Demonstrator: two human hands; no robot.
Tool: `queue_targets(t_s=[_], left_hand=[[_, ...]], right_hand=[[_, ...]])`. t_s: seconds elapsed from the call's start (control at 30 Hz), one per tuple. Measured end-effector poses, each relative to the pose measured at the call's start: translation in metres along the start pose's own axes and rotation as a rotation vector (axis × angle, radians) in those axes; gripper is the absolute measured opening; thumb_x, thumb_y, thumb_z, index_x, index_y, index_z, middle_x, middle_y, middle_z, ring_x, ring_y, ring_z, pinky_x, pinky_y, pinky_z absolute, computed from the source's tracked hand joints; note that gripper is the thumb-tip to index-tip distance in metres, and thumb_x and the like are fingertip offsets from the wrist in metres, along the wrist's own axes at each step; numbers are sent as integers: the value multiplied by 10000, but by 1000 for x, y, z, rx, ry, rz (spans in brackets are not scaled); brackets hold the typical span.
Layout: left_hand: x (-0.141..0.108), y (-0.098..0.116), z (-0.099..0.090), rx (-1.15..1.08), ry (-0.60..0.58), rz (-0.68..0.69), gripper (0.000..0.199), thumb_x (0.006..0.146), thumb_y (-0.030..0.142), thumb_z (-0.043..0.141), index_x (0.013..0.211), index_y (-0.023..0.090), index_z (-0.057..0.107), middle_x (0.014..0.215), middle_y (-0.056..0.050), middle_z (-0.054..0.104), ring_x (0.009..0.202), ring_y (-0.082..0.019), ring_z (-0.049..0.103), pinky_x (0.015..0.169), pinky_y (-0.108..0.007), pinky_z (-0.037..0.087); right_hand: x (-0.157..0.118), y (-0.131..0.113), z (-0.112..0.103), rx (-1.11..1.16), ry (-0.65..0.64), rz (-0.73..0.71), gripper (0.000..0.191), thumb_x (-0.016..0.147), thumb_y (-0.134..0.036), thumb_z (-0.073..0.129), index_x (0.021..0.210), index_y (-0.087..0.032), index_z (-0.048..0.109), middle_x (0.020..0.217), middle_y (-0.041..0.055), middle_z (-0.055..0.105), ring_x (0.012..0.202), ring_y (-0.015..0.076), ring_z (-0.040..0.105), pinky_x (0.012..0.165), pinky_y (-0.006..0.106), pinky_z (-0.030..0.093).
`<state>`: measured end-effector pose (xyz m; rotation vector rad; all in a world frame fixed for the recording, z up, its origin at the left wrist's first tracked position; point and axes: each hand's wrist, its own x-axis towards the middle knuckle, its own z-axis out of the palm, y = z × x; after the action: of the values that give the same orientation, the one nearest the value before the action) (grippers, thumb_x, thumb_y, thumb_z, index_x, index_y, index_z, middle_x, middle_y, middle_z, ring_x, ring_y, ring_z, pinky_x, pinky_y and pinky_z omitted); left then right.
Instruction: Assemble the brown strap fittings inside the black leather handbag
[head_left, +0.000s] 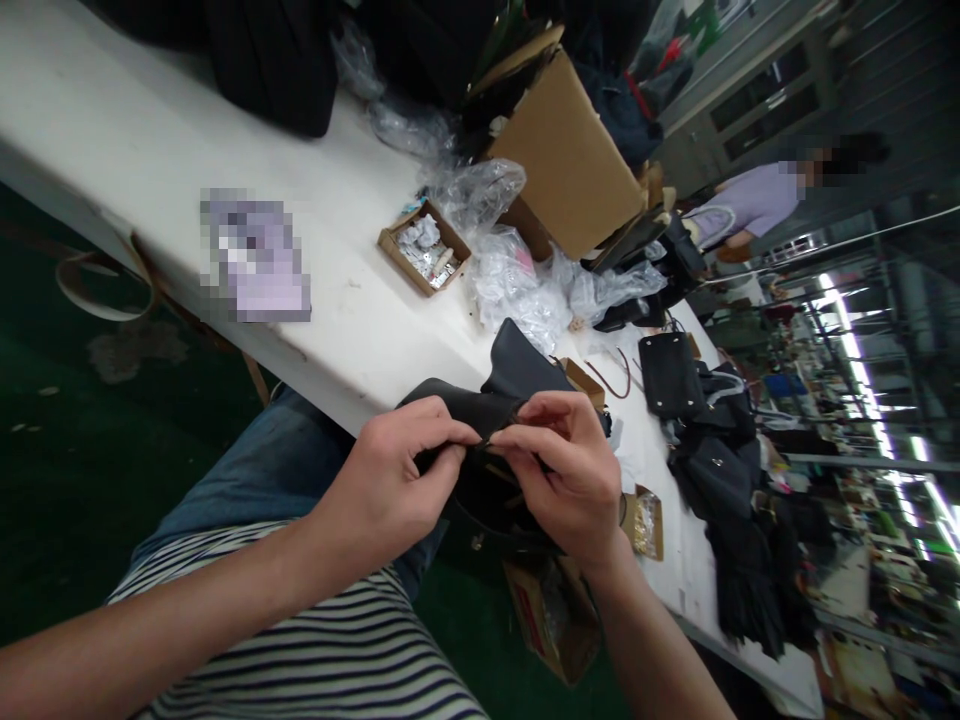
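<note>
A black, smooth leather-look bag (469,408) lies across the table's near edge, partly over my lap. My left hand (397,470) pinches its upper edge between thumb and forefinger. Close against it, my right hand (566,465) also has its fingertips closed on that edge, beside a small dark part too hidden to name. A stiff black flap (517,358) rises behind the hands. Below them, the lower part of the bag is in shadow and mostly covered by my fingers.
On the white table (352,290) are a small box of metal parts (426,250), crumpled clear plastic (517,285), a large carton (574,150) and several black bags (712,440). Another open carton (551,610) is on the floor. A person in a lilac top (757,200) is farther back.
</note>
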<state>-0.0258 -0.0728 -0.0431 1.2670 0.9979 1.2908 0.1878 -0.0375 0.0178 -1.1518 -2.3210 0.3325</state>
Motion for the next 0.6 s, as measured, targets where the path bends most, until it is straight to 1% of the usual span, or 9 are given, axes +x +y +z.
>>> queue_targets(t_s=[0.07, 0.13, 0.2, 0.3, 0.43, 0.53, 0.6], left_hand=[[1, 0, -1, 0, -7, -2, 236, 1009, 85, 647, 1035, 213, 844, 922, -30, 720, 851, -156, 682, 700, -261, 516], [0, 0, 0, 2, 0, -2, 226, 1005, 89, 651, 1025, 210, 841, 912, -26, 719, 843, -152, 679, 703, -260, 511], [0, 0, 1, -1, 10, -6, 223, 1008, 99, 649, 1033, 209, 840, 910, -27, 718, 844, -155, 679, 710, -263, 515], [0, -2, 5, -9, 22, -5, 222, 1011, 108, 640, 1044, 207, 836, 921, -34, 720, 862, -166, 685, 725, -277, 528], [0, -5, 9, -12, 35, 16, 227, 1002, 96, 638, 1031, 210, 832, 928, -32, 723, 866, -170, 683, 741, -298, 531], [-1, -7, 9, -16, 30, 8, 245, 999, 82, 640, 1045, 215, 840, 940, -29, 729, 881, -167, 690, 756, -301, 532], [-1, -8, 9, -27, 19, 9, 249, 999, 79, 641, 1054, 213, 844, 944, -27, 731, 885, -166, 693, 769, -303, 535]], right_hand=[[-2, -3, 1, -17, 29, 70, 82, 1014, -163, 795, 988, -229, 755, 1019, 50, 663, 862, 170, 682, 742, 311, 602], [-4, -6, 2, -7, -11, 117, 93, 1032, -194, 787, 967, -222, 727, 924, 31, 699, 793, 161, 672, 713, 303, 579], [-8, -11, 4, -7, -60, 131, 104, 1066, -186, 735, 967, -218, 733, 882, 28, 732, 786, 163, 693, 725, 307, 572], [-13, -23, 6, -71, -61, 134, 109, 1086, -158, 677, 1024, -210, 750, 925, 55, 772, 829, 185, 728, 771, 335, 581], [-19, -44, 8, -208, -70, 120, 173, 1091, -110, 606, 1100, -197, 755, 1000, 94, 796, 923, 231, 755, 859, 393, 599], [-24, -53, 8, -224, -98, 131, 175, 1080, -162, 649, 1226, -175, 745, 1130, 131, 796, 1030, 279, 759, 924, 444, 612], [-26, -54, 9, -253, -117, 140, 245, 1059, -206, 704, 1299, -163, 732, 1203, 149, 786, 1080, 309, 753, 935, 470, 611]])
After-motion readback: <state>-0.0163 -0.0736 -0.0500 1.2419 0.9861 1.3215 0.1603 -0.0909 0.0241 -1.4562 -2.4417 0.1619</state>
